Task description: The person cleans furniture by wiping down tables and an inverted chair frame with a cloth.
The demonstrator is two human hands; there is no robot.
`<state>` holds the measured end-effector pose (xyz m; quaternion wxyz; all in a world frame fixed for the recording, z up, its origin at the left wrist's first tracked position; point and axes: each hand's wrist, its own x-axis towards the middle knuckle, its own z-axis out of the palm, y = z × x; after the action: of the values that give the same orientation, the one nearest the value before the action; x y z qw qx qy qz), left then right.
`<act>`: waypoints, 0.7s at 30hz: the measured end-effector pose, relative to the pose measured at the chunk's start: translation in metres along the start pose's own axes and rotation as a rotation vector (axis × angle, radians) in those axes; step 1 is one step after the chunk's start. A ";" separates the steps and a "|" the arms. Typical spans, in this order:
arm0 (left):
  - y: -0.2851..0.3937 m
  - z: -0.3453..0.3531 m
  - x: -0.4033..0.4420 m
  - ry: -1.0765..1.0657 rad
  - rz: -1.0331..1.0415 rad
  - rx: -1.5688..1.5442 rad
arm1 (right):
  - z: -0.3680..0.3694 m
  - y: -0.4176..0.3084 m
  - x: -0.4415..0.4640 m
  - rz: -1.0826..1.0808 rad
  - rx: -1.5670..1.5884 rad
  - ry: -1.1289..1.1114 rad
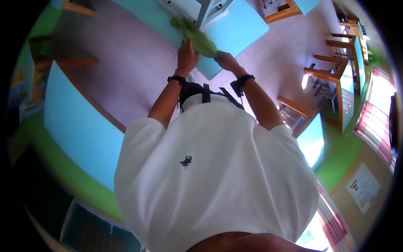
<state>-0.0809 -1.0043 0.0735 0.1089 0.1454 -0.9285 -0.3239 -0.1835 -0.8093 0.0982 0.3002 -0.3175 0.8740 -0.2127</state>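
Note:
A green cloth (200, 42) is stretched between my two hands above a light-blue table. My left hand (187, 56) is closed on the cloth's near edge, its fingers partly hidden by the fabric. On the other side, my right hand (228, 61) pinches the cloth's right corner. The cloth's far left end reaches close to a white and grey piece of furniture (203, 12) on the tabletop, seen only in part. Dark bands circle both of my wrists.
The light-blue table (241, 31) has a corner pointing toward me. Another blue table (79, 122) stands at left. Wooden-framed tables with stools (331, 75) line the right side, near a window with a checked curtain (375, 105). A smaller blue tabletop (312, 140) is at lower right.

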 end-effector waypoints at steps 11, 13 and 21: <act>0.028 0.076 0.004 -0.384 -0.005 0.155 | -0.040 0.088 -0.026 0.069 -0.400 0.109; 0.020 0.065 0.009 -0.267 -0.153 0.192 | -0.048 0.067 -0.014 -0.078 -0.463 -0.250; -0.004 0.053 -0.025 0.047 -0.327 0.521 | -0.003 0.060 0.051 -0.419 -0.649 -0.582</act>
<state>-0.0722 -0.9687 0.0275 0.0357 0.3236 -0.9417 -0.0847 -0.2424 -0.8012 0.0467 0.3682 -0.6104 0.6922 0.1127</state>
